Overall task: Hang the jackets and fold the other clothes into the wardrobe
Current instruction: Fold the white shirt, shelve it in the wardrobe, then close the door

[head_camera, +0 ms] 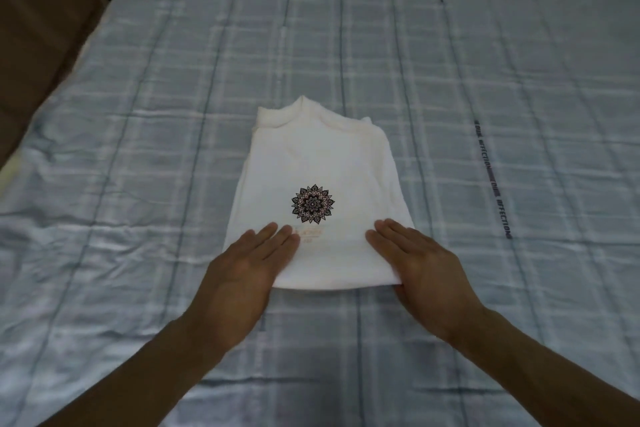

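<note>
The white shirt (322, 166), folded to a narrow packet with its mandala print (312, 203) facing up, lies mid-bedsheet (485, 62), collar toward twelve o'clock. I judge this is the folding step, pressing it flat; next I would need to lift the six o'clock edge and carry it to the collar. My left hand (242, 274) lies flat at seven o'clock and my right hand (422, 267) at five, fingers straight, gripping nothing

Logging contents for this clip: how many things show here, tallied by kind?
Garments: 1, the white folded shirt
Hands: 2, left hand and right hand, both flat on the shirt
Bedding: 1, the blue checked bedsheet
Total: 4
</note>
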A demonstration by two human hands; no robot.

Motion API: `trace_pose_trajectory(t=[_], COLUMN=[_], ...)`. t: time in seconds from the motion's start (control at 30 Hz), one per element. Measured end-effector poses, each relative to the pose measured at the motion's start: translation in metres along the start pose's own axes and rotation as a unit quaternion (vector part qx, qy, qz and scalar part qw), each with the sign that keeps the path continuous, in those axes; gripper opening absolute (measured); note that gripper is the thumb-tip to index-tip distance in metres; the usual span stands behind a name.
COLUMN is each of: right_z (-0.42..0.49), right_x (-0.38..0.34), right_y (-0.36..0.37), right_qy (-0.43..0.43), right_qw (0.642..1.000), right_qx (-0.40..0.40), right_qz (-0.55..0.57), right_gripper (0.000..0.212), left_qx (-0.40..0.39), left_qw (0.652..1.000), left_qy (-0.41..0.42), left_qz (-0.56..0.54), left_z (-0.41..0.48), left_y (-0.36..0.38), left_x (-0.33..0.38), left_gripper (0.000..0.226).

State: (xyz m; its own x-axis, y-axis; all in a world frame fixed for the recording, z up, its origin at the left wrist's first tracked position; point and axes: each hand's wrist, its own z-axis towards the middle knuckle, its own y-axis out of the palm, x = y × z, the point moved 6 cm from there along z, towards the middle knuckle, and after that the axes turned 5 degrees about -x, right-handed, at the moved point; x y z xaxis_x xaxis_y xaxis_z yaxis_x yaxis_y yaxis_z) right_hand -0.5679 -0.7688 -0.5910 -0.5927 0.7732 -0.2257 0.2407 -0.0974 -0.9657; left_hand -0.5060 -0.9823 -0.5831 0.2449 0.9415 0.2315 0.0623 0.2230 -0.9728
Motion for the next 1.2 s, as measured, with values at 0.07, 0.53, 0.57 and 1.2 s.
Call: trace_pose_trajectory(t=[0.07, 0.53, 0.57, 1.2], right_z=[-0.017, -0.024, -0.005, 0.051], right_x=[-0.011, -0.01, -0.002, -0.005], right_y=[0.001, -0.049, -0.06, 0.036], right_qy=[-0.003, -0.032, -0.013, 0.005], right_qw=[1.0, 0.967, 0.973, 1.0], right_qx=[-0.009, -0.245, -0.221, 0.006], right_qz=[0.0, 0.06, 0.067, 0.016], right_gripper=[0.083, 0.043, 0.043, 0.069], left_qx=[-0.005, -0.181, -0.15, -0.037], left_qw=[1.0, 0.964, 0.96, 0.999], left_qy=[0.005, 0.016, -0.009, 0.023], left_qz=[0.007, -0.196, -0.238, -0.018], left_z=[-0.017, -0.018, -0.001, 0.03], left_y=[-0.003, -0.041, -0.047, 0.06], left_x=[0.008, -0.008, -0.021, -0.027], left_gripper=[0.089, 0.017, 0.01, 0.072])
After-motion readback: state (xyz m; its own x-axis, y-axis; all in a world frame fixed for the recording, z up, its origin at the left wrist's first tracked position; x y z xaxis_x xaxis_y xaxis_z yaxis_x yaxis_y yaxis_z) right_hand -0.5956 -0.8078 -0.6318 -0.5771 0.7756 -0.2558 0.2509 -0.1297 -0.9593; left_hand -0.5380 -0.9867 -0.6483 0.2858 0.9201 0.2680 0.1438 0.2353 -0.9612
